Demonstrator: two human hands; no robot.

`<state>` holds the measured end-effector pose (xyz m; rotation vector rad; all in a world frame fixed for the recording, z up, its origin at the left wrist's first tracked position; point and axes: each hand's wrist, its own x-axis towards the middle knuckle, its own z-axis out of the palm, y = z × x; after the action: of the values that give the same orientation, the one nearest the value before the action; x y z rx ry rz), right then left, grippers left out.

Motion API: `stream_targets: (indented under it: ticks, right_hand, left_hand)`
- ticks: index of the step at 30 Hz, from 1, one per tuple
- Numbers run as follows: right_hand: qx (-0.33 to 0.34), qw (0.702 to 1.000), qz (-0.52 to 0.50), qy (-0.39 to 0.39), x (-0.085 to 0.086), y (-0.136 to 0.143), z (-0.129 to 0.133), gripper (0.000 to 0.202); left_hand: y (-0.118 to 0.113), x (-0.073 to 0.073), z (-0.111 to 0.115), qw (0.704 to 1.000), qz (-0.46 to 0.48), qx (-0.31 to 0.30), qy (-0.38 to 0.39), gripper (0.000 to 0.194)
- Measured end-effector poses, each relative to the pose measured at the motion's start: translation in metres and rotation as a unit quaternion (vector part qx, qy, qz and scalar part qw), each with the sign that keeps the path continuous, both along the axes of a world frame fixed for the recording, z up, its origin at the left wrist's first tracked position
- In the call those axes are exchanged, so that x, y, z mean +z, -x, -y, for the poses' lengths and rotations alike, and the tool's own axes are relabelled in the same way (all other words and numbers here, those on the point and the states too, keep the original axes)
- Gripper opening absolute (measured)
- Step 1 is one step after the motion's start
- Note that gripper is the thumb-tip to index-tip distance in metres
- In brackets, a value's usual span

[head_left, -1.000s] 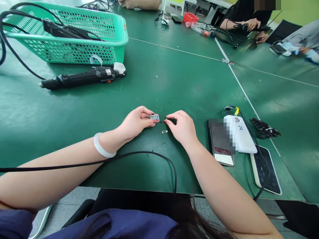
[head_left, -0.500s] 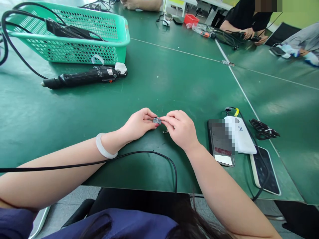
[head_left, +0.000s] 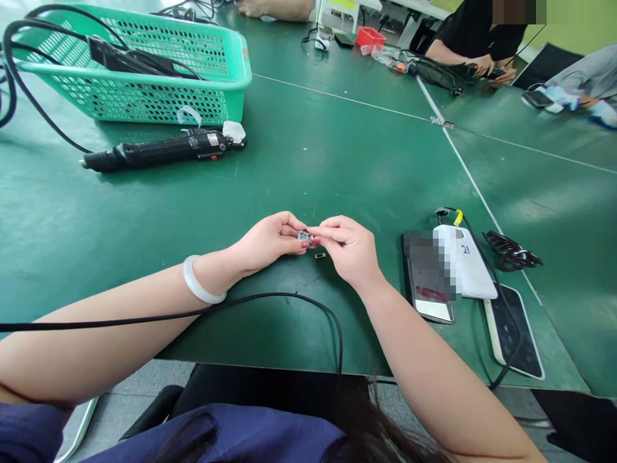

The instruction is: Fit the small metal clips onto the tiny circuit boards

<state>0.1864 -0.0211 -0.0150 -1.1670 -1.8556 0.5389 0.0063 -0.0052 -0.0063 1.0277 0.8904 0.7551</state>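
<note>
Between the fingertips of both hands is a small grey electronic part, partly hidden by the fingers. My left hand pinches it from the left side, thumb below and fingers above. My right hand has its thumb and forefinger closed at the part's right edge; whether they grip it or something tiny on it is too small to tell. A little flat rectangular piece lies on the green table just below the fingertips.
A green basket with black devices and cables stands at the back left, a black electric screwdriver before it. Phones and a white device lie right. A black cable crosses in front. Other people sit beyond.
The fingertips of my right hand have moved slightly left, over the part's right edge. The small flat piece on the table now shows fully. The part has tilted a little.
</note>
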Motion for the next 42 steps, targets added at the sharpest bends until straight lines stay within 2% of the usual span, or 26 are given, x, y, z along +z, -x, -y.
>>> stream_targets:
  ticks: [4,8,13,16,20,23,34,42]
  right_hand:
    - [-0.046,0.997,-0.025,0.064,-0.003,-0.007,-0.005,0.024]
    - [-0.068,0.989,0.092,0.089,-0.008,-0.009,-0.009,0.021]
    - [-0.059,0.978,0.187,0.074,-0.01,-0.003,-0.011,0.01]
    - [-0.062,0.981,0.18,0.04,-0.008,-0.001,-0.009,0.013]
    - [-0.09,0.983,0.139,-0.075,-0.002,0.0,-0.002,0.013]
    - [-0.08,0.973,0.175,-0.129,0.001,0.002,0.003,0.017]
    - [-0.062,0.916,0.318,-0.237,0.003,0.007,0.008,0.026]
    - [-0.063,0.916,0.321,-0.232,0.003,0.007,0.009,0.028]
  left_hand:
    - [0.001,0.0,-0.002,0.996,0.06,0.037,0.062,0.016]
    - [0.003,0.0,-0.006,0.988,0.097,0.087,0.079,0.013]
    - [0.0,-0.001,-0.005,0.991,0.082,0.092,0.06,0.018]
    - [-0.001,-0.001,-0.003,0.994,0.049,0.091,0.032,0.023]
    - [-0.002,-0.001,-0.001,0.996,-0.002,0.085,-0.008,0.028]
    - [-0.001,-0.002,-0.001,0.996,-0.019,0.084,-0.028,0.029]
    - [0.001,-0.004,0.0,0.994,-0.053,0.076,-0.053,0.032]
    - [-0.001,0.0,0.002,0.993,-0.068,0.078,-0.054,0.031]
